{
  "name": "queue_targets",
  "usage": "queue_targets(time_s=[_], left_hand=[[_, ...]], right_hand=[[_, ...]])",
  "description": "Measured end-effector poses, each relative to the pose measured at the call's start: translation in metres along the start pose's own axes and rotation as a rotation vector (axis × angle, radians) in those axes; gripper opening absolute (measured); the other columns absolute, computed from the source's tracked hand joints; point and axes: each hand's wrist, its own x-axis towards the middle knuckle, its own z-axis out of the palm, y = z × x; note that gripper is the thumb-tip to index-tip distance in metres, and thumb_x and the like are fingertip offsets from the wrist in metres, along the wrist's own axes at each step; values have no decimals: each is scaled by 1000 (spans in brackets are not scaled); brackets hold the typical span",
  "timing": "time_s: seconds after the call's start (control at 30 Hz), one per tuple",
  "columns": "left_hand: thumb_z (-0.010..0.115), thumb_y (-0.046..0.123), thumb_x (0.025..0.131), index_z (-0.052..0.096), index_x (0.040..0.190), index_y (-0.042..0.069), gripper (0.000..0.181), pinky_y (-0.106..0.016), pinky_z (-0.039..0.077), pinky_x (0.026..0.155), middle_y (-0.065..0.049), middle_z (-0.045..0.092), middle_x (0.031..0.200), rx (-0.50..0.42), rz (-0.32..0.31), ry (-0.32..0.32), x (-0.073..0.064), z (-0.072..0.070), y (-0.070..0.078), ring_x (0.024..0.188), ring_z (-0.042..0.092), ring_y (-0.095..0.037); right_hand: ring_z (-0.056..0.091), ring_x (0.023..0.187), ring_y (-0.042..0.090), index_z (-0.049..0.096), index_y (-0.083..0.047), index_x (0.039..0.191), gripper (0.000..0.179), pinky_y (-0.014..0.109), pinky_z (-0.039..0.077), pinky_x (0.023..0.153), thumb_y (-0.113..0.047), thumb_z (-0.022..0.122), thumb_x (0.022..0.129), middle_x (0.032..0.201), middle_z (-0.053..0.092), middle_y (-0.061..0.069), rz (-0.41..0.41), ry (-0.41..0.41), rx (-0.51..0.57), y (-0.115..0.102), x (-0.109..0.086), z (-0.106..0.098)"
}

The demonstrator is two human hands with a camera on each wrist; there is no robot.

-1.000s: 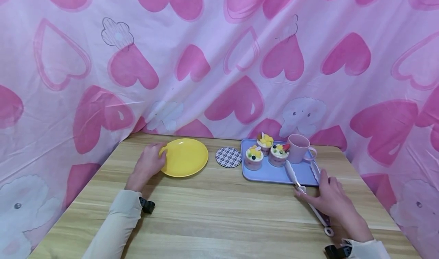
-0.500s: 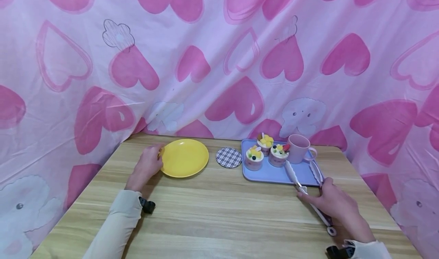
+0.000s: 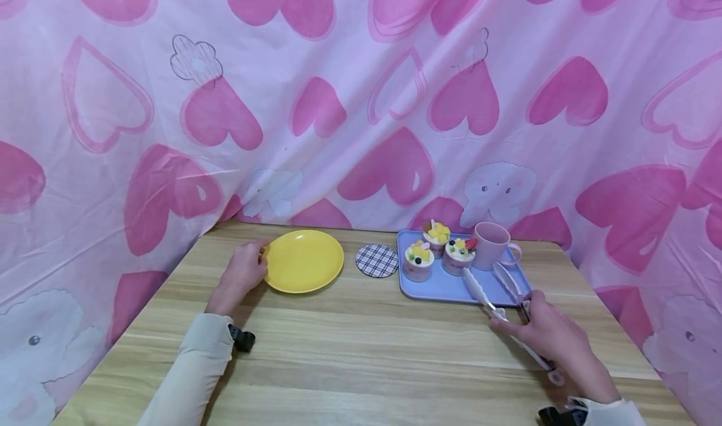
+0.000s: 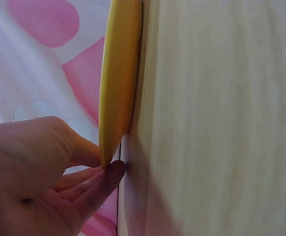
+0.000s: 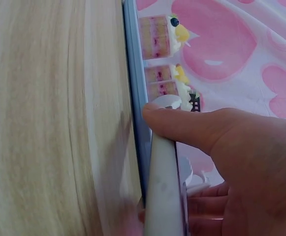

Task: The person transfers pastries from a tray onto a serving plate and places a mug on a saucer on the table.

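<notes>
At the left edge of a yellow plate, my left hand pinches the rim, thumb above and fingers beneath, as the left wrist view shows. My right hand holds a pair of white tongs, thumb along one arm and fingers round the other. The tongs' tips are spread apart over the front right of a blue tray. On that tray stand three dessert cups topped with fruit, and a pink mug at the back right. The mug's handle points right, close to the tongs' right tip.
A round checked coaster lies on the wooden table between the plate and the tray. Behind the table's back edge hangs a pink curtain with hearts.
The tongs' arms have come somewhat closer together, and their tips have shifted left. My right hand has moved slightly right. The left hand still pinches the plate, which stays in place.
</notes>
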Motion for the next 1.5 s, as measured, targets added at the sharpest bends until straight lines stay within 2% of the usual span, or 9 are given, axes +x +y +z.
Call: queue_targets(time_s=[0.2, 0.43, 0.7, 0.97, 1.03, 1.13, 1.23, 1.33, 1.5], left_hand=[[58, -1, 91, 58, 134, -4, 43, -35, 58, 74, -24, 66, 120, 14, -16, -21, 0, 0, -1, 93, 60, -30], [59, 0, 92, 61, 131, -2, 39, -30, 55, 71, -20, 67, 117, 13, -34, -21, 0, 1, 0, 92, 59, -29], [58, 0, 92, 66, 120, -1, 30, -26, 48, 62, -16, 64, 101, 8, -33, -11, -1, 0, -1, 84, 58, -27], [58, 1, 92, 64, 125, -1, 34, -26, 50, 65, -18, 65, 107, 15, -45, -25, -1, -1, 1, 88, 58, -28], [58, 1, 93, 64, 126, -1, 33, -27, 50, 66, -18, 65, 106, 14, -49, -29, -1, -2, 1, 88, 57, -28], [58, 1, 93, 65, 124, 0, 32, -27, 50, 66, -17, 65, 104, 15, -48, -29, 0, -3, 1, 88, 57, -28], [57, 1, 93, 64, 124, -1, 32, -27, 49, 66, -17, 64, 103, 11, -37, -27, -1, -3, 1, 87, 57, -28], [57, 1, 93, 65, 124, -1, 32, -29, 50, 68, -17, 65, 104, 16, -24, -21, -3, -3, 1, 88, 57, -28], [56, 1, 93, 62, 130, -4, 37, -37, 56, 77, -22, 67, 116, 20, -10, -19, -3, -2, 0, 93, 58, -29]], right_hand=[[56, 87, 33, 30, 7, 142, 124, 40, 50, 62, -85, 66, 67, 112, 57, 29, -26, 17, 17, 1, 3, 2], [55, 110, 48, 25, 1, 152, 127, 67, 52, 79, -85, 65, 68, 140, 45, 38, -51, 25, 29, 0, 5, 5], [56, 113, 51, 28, -2, 154, 120, 68, 51, 85, -83, 62, 73, 139, 47, 39, -135, 116, 76, 2, 12, 19], [49, 123, 59, 36, 1, 152, 112, 73, 46, 92, -80, 59, 78, 140, 47, 41, -197, 182, 91, 9, 19, 26], [53, 119, 56, 37, 0, 152, 109, 70, 48, 90, -79, 59, 79, 135, 53, 38, -211, 194, 97, 10, 20, 27], [59, 102, 41, 45, -1, 145, 101, 55, 55, 80, -78, 61, 80, 112, 62, 26, -233, 210, 115, 9, 24, 28], [54, 87, 26, 53, -5, 127, 87, 36, 46, 67, -76, 63, 79, 90, 55, 10, -243, 217, 138, 8, 26, 30], [51, 79, 21, 55, -8, 109, 75, 29, 38, 61, -75, 66, 78, 83, 52, 7, -238, 228, 160, 7, 27, 32], [52, 80, 22, 55, -5, 118, 80, 29, 37, 61, -73, 68, 77, 84, 52, 7, -245, 264, 154, 7, 26, 33]])
